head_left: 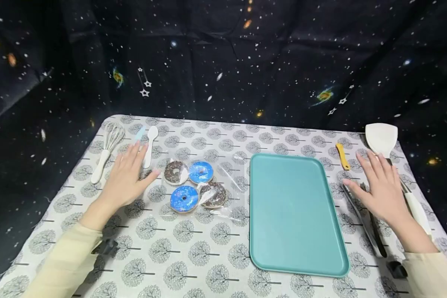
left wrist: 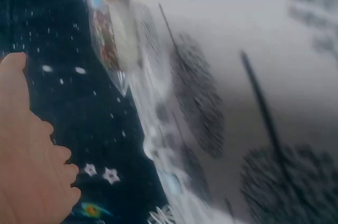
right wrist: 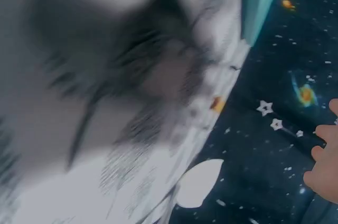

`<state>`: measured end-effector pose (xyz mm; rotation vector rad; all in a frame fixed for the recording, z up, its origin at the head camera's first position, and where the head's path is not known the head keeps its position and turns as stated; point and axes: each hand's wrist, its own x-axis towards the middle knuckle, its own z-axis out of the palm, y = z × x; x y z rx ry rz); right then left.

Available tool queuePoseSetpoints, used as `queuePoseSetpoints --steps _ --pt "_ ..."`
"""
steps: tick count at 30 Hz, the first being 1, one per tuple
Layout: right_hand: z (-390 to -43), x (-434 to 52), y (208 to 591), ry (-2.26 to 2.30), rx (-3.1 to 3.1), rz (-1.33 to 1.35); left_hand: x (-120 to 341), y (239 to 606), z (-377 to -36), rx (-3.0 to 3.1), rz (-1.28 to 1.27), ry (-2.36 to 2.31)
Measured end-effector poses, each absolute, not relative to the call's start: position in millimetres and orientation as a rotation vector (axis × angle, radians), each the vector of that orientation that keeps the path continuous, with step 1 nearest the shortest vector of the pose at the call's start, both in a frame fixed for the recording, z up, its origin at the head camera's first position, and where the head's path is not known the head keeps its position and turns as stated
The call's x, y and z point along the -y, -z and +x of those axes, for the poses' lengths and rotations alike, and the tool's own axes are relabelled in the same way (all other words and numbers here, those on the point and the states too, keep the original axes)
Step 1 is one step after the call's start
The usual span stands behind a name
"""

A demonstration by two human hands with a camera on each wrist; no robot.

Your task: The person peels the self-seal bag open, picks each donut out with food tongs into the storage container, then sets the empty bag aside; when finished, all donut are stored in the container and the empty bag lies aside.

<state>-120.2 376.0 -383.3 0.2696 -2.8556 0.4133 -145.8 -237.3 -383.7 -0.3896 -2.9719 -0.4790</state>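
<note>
My left hand (head_left: 128, 176), fingers straight and spread, is over the cloth between a white whisk (head_left: 109, 145) and a white spoon (head_left: 150, 145). Past its fingertips shows a light blue blade-like piece (head_left: 140, 133), partly hidden by them. To its right lies a clear plastic bag (head_left: 229, 182) with blue doughnuts (head_left: 201, 172) and chocolate-brown doughnuts (head_left: 176, 172). My right hand (head_left: 383, 194), also with straight, spread fingers, overlaps long dark tongs (head_left: 372, 231) and a white turner (head_left: 381, 138). Neither hand holds anything. Both wrist views catch the fingers (left wrist: 63, 155) only at the edge.
A teal tray (head_left: 294, 215) lies right of the doughnuts. Between it and the turner sits a small yellow tool (head_left: 342, 156) with a hole in its end. The tree-print tablecloth (head_left: 193, 273) ends at a dark starry backdrop (head_left: 223, 62).
</note>
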Motion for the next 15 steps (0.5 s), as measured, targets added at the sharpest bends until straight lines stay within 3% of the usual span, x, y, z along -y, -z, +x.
queuePoseSetpoints --steps 6,15 --pt "-140 -339 371 -0.508 2.761 0.41 206 376 -151 3.009 -0.454 0.567" --pt "-171 -261 352 -0.436 2.783 0.677 140 361 -164 3.164 -0.782 0.615"
